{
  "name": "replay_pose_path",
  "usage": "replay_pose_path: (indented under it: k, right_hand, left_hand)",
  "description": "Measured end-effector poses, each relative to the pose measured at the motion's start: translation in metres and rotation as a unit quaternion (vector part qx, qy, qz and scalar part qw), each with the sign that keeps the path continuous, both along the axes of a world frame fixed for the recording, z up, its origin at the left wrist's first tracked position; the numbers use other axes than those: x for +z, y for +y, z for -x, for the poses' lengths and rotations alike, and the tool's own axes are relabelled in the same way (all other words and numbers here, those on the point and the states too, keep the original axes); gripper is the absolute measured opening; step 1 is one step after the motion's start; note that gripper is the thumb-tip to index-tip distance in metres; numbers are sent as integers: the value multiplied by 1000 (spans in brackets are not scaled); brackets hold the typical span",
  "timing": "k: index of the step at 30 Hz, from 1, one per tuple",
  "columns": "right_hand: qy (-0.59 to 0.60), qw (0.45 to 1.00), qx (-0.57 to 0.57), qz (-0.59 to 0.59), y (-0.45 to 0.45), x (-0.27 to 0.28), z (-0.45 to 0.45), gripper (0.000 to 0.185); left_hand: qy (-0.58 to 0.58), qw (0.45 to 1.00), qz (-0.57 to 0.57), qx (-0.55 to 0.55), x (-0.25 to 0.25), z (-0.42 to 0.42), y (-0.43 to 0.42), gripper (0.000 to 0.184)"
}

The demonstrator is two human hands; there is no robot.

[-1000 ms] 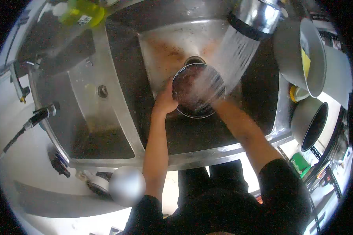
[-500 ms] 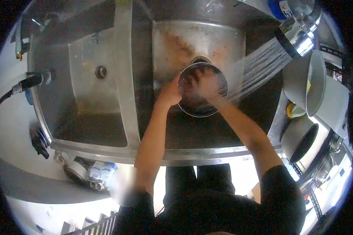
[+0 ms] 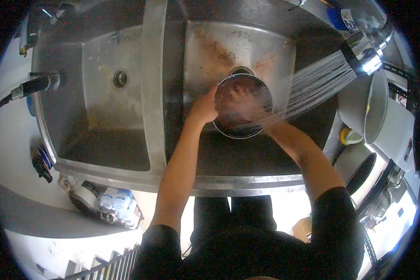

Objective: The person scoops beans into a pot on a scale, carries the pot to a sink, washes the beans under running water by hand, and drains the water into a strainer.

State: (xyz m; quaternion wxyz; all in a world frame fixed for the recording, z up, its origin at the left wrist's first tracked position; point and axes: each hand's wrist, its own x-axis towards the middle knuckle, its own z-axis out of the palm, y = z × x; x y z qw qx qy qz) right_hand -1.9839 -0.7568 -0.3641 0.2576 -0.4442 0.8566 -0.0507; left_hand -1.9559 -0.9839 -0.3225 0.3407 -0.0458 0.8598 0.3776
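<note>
A round pot (image 3: 243, 132) with a thin bright rim stands in the right sink basin (image 3: 270, 46), just in front of the drain. Its inside looks dark reddish brown. My left hand (image 3: 204, 108) grips the pot's left rim. Inside the pot is my right hand (image 3: 246, 103), its fingers spread over the contents. A chrome faucet head (image 3: 363, 53) at the upper right sprays water (image 3: 315, 86) down and left across my right wrist and the pot's right side.
The left basin (image 3: 112, 107) lies beyond a metal divider (image 3: 153, 88). Large pots (image 3: 377, 107) and a yellow item (image 3: 344, 136) line the right side. A blue-labelled bottle (image 3: 343, 19) is at the upper right. Bottle packs (image 3: 116, 204) stand below the sink's left edge.
The view has shifted, and the faucet head appears farther right than a second ago. My right hand has moved from the pot's right edge into its middle. My left hand stays on the rim.
</note>
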Motion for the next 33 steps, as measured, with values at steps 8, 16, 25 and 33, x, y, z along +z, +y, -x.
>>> replay_pose_path:
  k: [8,16,25,33]
  right_hand:
    - [2,966,-241,-95,-27,-61,-31,38]
    - [92,992,-65,-59,0,-13,-56,38]
    - [38,989,-137,-45,-39,14,-12,47]
    - [73,992,41,-92,10,15,-28,42]
  left_hand:
    - [82,996,-29,3,-39,-9,0,94]
    - [49,999,-18,10,-21,-7,4,95]
    - [142,989,-13,23,-21,-9,8,94]
    - [-30,999,-14,10,20,13,4,90]
